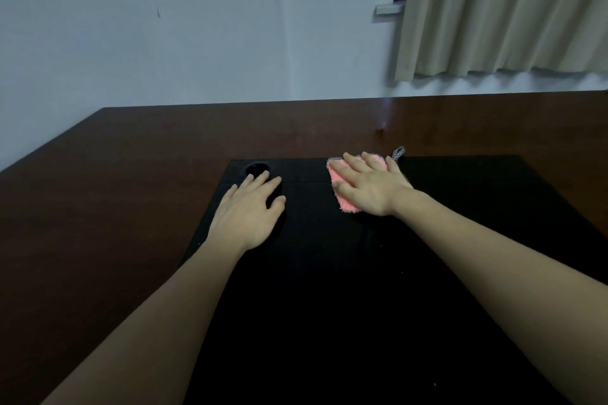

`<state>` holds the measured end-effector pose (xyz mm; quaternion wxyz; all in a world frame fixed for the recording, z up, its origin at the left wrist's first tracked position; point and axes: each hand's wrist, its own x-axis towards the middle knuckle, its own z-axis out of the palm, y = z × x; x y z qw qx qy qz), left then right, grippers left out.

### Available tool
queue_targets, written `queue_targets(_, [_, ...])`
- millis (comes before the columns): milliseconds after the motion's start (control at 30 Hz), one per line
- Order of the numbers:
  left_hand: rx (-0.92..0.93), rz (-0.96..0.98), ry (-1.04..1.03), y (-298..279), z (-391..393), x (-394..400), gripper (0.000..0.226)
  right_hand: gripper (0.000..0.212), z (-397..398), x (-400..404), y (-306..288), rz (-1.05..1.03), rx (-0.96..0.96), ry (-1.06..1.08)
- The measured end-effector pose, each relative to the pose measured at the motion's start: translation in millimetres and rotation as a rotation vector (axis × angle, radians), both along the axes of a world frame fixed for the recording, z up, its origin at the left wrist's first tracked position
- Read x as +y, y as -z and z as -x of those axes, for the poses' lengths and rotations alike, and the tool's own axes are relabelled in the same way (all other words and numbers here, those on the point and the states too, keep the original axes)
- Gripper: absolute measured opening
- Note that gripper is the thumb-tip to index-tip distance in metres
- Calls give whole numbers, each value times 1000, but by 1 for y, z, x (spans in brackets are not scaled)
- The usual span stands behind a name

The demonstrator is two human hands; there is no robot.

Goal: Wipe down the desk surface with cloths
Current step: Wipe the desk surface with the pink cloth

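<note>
Head view, taken from left to right: the left hand (250, 207) lies flat with fingers spread on the black mat (329, 289), holding nothing, just below a round hole (257, 169) near the mat's far left corner. The right hand (368, 187) presses the pink cloth (342, 197) flat under straight fingers at the mat's far edge. With only a flat palm on it, the cloth could bunch or slip free, and a stroke toward the left might snag at the hole. The mat sits on a brown desk (98, 207); a pale wall (197, 26) rises behind, a beige curtain (510, 10) at right.
</note>
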<state>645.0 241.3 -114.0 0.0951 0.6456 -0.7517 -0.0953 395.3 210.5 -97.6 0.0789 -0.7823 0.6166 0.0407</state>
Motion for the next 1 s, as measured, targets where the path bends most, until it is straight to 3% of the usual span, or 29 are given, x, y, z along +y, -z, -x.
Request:
queue_targets(333, [-140, 39, 16, -15, 12, 8, 52, 58, 18, 120, -1, -41, 7, -237])
queue_targets(433, [-13, 72, 27, -20, 27, 19, 55, 57, 29, 137, -5, -62, -6, -233])
queue_targets(600, [218, 46, 98, -13, 58, 39, 51, 57, 42, 100, -7, -51, 5, -158])
queue_targets(833, [118, 18, 136, -2, 59, 38, 47, 58, 63, 14, 1, 8, -11, -1])
queue_targets(1000, [88, 23, 117, -3, 62, 41, 48, 58, 61, 30, 0, -10, -4, -42])
